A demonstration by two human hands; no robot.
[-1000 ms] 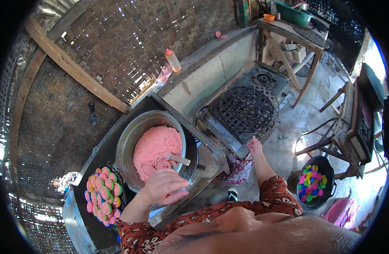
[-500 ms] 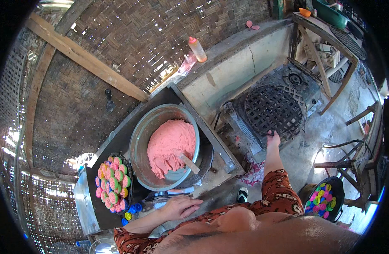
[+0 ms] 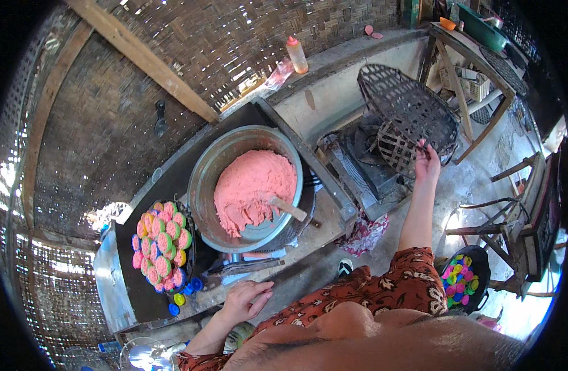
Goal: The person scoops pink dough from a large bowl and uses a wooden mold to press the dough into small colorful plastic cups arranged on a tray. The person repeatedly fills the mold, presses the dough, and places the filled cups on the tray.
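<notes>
My right hand (image 3: 427, 166) grips the near edge of a dark, round woven tray (image 3: 414, 111) with an open lattice. Tilted, the tray hangs over the right part of a low stove (image 3: 352, 164), hiding much of it. My left hand (image 3: 247, 301), fingers loosely bent and apart, is in front of the worktable and holds nothing. Beyond it stands a large grey-green basin (image 3: 199, 198) of pink dough (image 3: 253, 185), with a wooden-handled tool (image 3: 289, 209) stuck in. Left of the basin, small colourful cups filled with pink dough (image 3: 163, 247) are heaped on a dark round tray.
Loose blue and yellow cups (image 3: 179, 299) lie by the heap. A bottle with a pink cap (image 3: 297, 55) stands on the wall ledge. At right are a wooden stand (image 3: 466, 86), a wooden bench (image 3: 522, 229) and a dark bucket of colourful cups (image 3: 482, 272).
My right hand has lifted the woven tray off the stove, up and to the right, uncovering part of the stove. My left hand has shifted slightly left, its fingers more bent.
</notes>
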